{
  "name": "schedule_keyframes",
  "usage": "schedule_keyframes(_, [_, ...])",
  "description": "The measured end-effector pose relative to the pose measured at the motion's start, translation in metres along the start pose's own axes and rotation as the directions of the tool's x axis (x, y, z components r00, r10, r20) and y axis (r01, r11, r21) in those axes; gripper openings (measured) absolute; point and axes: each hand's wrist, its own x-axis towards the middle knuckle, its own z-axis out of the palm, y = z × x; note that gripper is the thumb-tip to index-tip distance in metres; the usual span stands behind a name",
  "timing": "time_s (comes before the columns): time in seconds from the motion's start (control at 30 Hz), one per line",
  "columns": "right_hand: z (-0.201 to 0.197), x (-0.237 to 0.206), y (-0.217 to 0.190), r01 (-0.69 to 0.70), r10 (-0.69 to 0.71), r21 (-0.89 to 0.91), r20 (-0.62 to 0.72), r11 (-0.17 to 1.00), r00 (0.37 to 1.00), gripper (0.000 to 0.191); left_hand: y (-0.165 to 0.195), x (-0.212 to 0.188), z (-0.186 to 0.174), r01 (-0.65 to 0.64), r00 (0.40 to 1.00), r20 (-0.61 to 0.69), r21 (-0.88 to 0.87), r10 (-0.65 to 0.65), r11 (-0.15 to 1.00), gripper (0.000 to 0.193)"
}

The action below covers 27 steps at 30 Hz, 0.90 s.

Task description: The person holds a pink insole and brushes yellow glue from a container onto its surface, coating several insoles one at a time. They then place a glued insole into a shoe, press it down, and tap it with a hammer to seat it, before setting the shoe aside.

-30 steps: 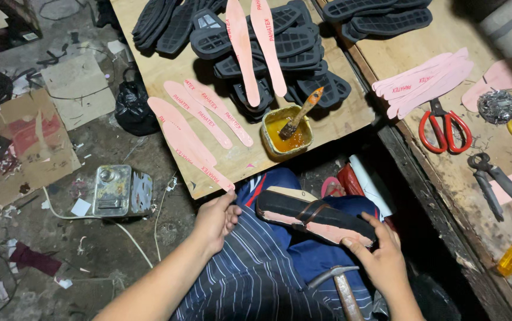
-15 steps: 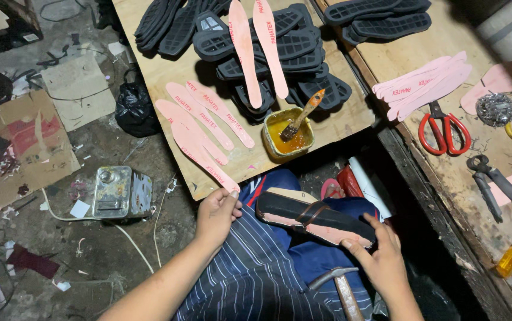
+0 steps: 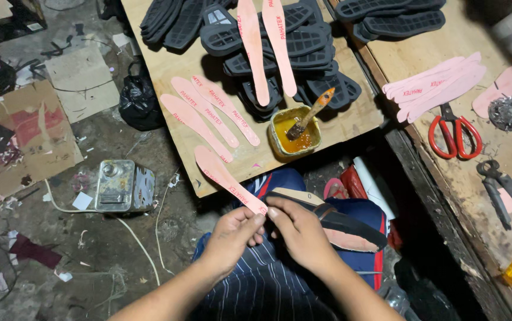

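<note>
Pink insole strip (image 3: 227,177): long, rounded at the far end, lying slantwise off the near edge of the wooden board (image 3: 351,128), its near tip being pinched between both hands over the lap.
Left hand (image 3: 232,235): fingers closing on the strip's tip from the left.
Right hand (image 3: 299,229): thumb and forefinger meeting the same tip from the right; nothing else held.
Sandal (image 3: 333,223): dark strap over a pink footbed, resting on the right knee, just beside the right hand.
Step in hand, as judged: the strip is being taken up for fitting to the sandal; the next move is calling for a firm grip on one end and alignment with the footbed.
Containers: a round tin (image 3: 294,134) on the board is holding amber glue with a brush (image 3: 310,113) standing in it; a square metal can (image 3: 122,186) on the floor, contents unseen.
</note>
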Motion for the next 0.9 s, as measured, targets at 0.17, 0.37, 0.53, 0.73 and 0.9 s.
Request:
schedule_keyframes(0.17, [0.023, 0.041, -0.001, -0.044, 0.038, 0.153, 0.042, 0.987, 0.998, 0.025, 0.028, -0.013, -0.006, -0.052, 0.998, 0.058, 0.365, 0.033, 0.93, 0.025])
schedule_keyframes(0.37, [0.037, 0.065, -0.01, 0.09, -0.09, -0.231, 0.01, 0.969, 0.996, 0.021, 0.109, 0.02, -0.063, -0.222, 0.899, -0.193, 0.574, 0.394, 0.788, 0.024])
schedule_keyframes(0.53, [0.052, 0.087, -0.011, 0.395, -0.389, -0.349, 0.091, 0.85, 0.917, 0.023, 0.18, 0.102, -0.115, -0.412, 0.47, -0.242, 0.79, 0.849, 0.454, 0.027])
schedule_keyframes(0.73, [0.053, 0.08, -0.015, 0.431, -0.417, -0.364, 0.12, 0.826, 0.901, 0.045, 0.197, 0.132, -0.127, -0.351, 0.693, -0.485, 0.42, 0.534, 0.837, 0.051])
schedule_keyframes(0.9, [0.039, 0.061, -0.028, 0.326, -0.321, -0.359, 0.076, 0.874, 0.944, 0.041, 0.194, 0.125, -0.136, -0.313, 0.653, -0.591, 0.359, 0.474, 0.879, 0.043])
